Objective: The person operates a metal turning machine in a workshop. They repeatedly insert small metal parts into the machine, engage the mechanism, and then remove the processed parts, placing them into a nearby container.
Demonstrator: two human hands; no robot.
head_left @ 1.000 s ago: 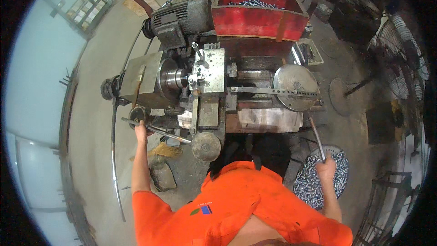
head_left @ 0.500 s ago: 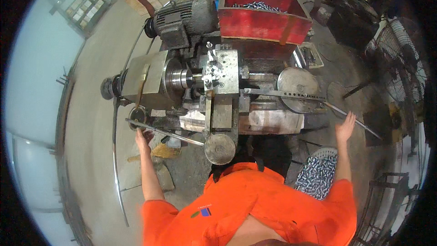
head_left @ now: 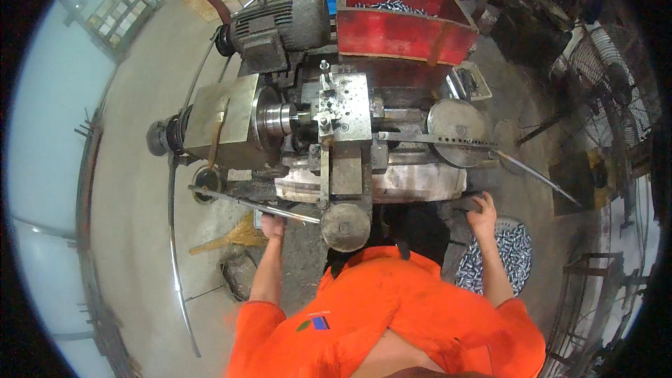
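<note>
My left hand [head_left: 271, 226] is under the long metal lever [head_left: 252, 204] at the machine's front left; its fingers are mostly hidden beneath the lever and the machine edge. Off the right front corner, my right hand [head_left: 481, 217] is beside a dark ledge [head_left: 467, 200], fingers slightly bent and apart, with nothing visible in them. Between the arms stands a small lathe with a round chuck [head_left: 278, 120] and a metal tool block [head_left: 350, 106]. The right-hand lever [head_left: 535, 171], joined to a perforated bar [head_left: 434, 142], is free of my hand.
A red bin [head_left: 402, 28] of small metal parts stands behind the lathe, beside a motor [head_left: 280, 24]. Below my right arm sits a basket [head_left: 519, 224] filled with shiny cylindrical parts [head_left: 514, 259]. A straw broom [head_left: 234, 236] lies at left; a caged fan [head_left: 609, 84] stands at right.
Both hands have moved inward: the left from beside the left lever's end to beneath its shaft, the right away from the right lever to the front ledge.
</note>
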